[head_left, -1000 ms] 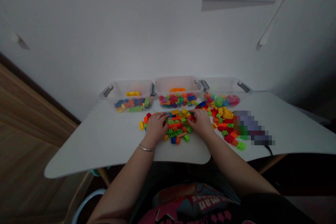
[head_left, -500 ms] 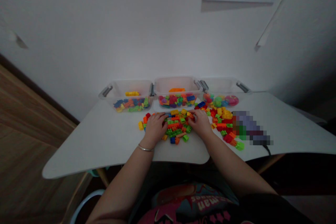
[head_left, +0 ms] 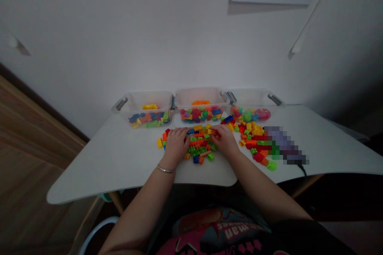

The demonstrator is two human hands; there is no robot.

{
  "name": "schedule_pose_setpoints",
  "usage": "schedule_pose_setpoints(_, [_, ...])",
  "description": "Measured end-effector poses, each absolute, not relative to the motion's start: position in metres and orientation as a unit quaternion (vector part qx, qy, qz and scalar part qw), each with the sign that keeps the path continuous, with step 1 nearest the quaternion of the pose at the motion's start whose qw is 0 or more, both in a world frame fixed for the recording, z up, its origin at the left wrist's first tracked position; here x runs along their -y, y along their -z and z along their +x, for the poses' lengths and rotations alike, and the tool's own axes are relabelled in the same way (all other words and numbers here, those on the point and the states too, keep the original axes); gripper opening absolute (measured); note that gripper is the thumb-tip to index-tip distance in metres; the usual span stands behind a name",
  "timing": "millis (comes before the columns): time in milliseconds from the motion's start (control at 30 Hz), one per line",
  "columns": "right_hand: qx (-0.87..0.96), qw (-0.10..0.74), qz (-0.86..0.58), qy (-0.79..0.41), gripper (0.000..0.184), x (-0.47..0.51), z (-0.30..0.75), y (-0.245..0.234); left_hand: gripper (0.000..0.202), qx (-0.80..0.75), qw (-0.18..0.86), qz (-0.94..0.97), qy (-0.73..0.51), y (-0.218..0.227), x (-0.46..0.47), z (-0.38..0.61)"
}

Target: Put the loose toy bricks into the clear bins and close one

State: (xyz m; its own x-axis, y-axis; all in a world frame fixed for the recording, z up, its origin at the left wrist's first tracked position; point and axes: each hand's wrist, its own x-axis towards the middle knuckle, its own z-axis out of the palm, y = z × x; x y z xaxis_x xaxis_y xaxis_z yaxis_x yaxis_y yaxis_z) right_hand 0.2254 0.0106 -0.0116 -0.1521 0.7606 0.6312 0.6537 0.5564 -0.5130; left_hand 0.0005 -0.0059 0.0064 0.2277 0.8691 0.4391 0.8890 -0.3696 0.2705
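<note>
A pile of coloured plastic building bricks, in green, orange, yellow, red and blue, lies on the white table between my two hands. My left hand, with a bangle on the wrist, rests over the pile's left side. Its fingers stretch forward, apart, and I see nothing held in them. At the pile's right edge my right hand has its thumb and fingers curled around an orange brick, partly covered by the fingers. Some bricks under both hands are hidden.
Three clear bins line the wall: a left bin, a middle bin and a right bin, holding coloured pieces. Another brick heap lies to the right, beside a pixelated object with a cord. The table's front edge is close.
My right hand has shifted slightly left over the pile, its fingers now around an orange brick. My left hand stays nearly in place. The whole view has moved slightly.
</note>
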Motion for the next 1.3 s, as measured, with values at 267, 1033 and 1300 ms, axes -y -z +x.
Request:
schedule_pose_setpoints(267, [0.734, 0.481, -0.474, -0.071, 0.027, -0.012, 0.225, 0.011, 0.028, 0.542, 0.019, -0.799, 0.259, -0.003, 0.003, -0.002])
schedule_pose_setpoints(1033, [0.593, 0.672, -0.442, -0.041, 0.025, -0.084, 0.229, -0.085, 0.029, 0.547, 0.013, -0.796, 0.257, -0.005, 0.005, -0.002])
schedule_pose_setpoints(1300, [0.633, 0.571, -0.518, -0.069, 0.024, -0.104, 0.201, -0.091, 0.029, 0.545, 0.009, -0.796, 0.262, -0.002, 0.003, -0.003])
